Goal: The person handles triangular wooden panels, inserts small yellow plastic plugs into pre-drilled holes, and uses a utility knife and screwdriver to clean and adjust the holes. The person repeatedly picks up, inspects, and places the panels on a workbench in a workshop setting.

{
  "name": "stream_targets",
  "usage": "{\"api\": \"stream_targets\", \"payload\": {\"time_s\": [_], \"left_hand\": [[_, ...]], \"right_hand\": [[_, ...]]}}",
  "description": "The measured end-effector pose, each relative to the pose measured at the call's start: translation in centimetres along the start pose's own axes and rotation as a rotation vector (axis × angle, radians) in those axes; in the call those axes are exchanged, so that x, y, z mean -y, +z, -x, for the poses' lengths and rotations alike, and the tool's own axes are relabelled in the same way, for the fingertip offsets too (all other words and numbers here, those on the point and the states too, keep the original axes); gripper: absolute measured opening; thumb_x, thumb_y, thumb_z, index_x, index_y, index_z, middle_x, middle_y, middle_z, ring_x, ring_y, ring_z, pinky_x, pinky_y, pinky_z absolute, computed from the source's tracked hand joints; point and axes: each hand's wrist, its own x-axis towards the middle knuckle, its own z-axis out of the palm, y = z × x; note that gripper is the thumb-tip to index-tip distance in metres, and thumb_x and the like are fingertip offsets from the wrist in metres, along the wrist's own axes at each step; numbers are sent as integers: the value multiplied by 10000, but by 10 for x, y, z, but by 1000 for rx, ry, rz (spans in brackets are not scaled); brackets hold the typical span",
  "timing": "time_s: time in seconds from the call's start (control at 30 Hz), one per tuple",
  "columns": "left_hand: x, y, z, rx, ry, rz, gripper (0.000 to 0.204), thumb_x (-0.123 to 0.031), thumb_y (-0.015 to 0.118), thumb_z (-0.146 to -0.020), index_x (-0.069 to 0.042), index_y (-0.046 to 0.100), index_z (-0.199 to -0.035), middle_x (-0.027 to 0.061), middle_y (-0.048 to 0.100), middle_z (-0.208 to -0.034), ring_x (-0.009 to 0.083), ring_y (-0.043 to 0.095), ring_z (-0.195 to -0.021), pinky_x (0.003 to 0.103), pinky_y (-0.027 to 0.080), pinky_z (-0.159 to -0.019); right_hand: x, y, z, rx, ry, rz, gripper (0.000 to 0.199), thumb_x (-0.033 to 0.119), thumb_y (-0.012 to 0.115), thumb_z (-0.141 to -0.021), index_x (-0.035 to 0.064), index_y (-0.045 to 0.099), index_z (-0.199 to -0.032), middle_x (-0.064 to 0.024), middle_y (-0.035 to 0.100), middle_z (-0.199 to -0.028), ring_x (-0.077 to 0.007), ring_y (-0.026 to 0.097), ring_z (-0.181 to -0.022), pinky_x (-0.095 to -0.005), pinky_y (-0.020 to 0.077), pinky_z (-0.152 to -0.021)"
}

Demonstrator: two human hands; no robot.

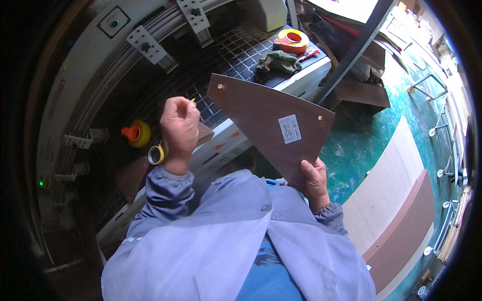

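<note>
1. Out in front of me, before the counter's [221, 59] near edge, a brown panel [271, 118] sits in my right hand [315, 181], thumb and fingers clamped on its narrow lower end.
2. It is flat, smooth and four-sided, wide across the top and tapering toward me, with straight edges.
3. On its face I count one white printed label [289, 129] and two pale round spots [320, 118], one near each upper corner.
4. My left hand [179, 125] is raised beside it, thumb and forefinger pressed together on one small yellow piece [193, 100].
5. I count two orange-and-yellow rolls, one left of that hand [136, 133] and one at the counter's far end [292, 41], plus one slim yellow roll [156, 154] by my left wrist.
6. One crumpled green cloth [279, 61] lies near the far roll.
7. Across the green floor [346, 145] rests one pale sheet [384, 183], a brown board [404, 220] beside it.
</note>
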Motion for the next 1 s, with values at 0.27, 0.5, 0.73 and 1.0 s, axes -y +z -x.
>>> {"api": "stream_targets", "payload": {"time_s": [0.27,0.5,0.73,1.0], "left_hand": [[-6,12,12,274,-562,613,209,19,568,-978,29,746,-1087,37,670,-824,78,546,-617,207,433,-554],[-25,59,31,584,-524,586,425,-266,757,-985,42,674,-1267,104,713,-1062,133,640,-874,289,553,-752],[-47,108,30,637,-529,841,325,-239,628,-1064,26,660,-1249,132,725,-1187,206,673,-1091,357,535,-977],[-46,124,-33,765,-636,1051,306,-199,642,-1053,67,668,-1202,140,745,-1106,180,740,-894,300,614,-790]], "right_hand": [[-20,-20,-8,-66,103,-229,553,254,766,-949,-31,549,-1371,-162,699,-1247,-242,721,-1069,-383,607,-931],[-20,-13,-7,21,143,-376,585,207,756,-960,-41,489,-1418,-175,647,-1317,-274,697,-1126,-457,599,-972],[-27,-5,-7,86,163,-322,496,143,778,-921,18,581,-1359,-113,688,-1270,-270,688,-1140,-452,560,-1006],[14,-20,-21,71,-159,-252,683,229,761,-953,92,434,-1537,-72,647,-1355,-231,631,-1242,-412,532,-1039]]}}
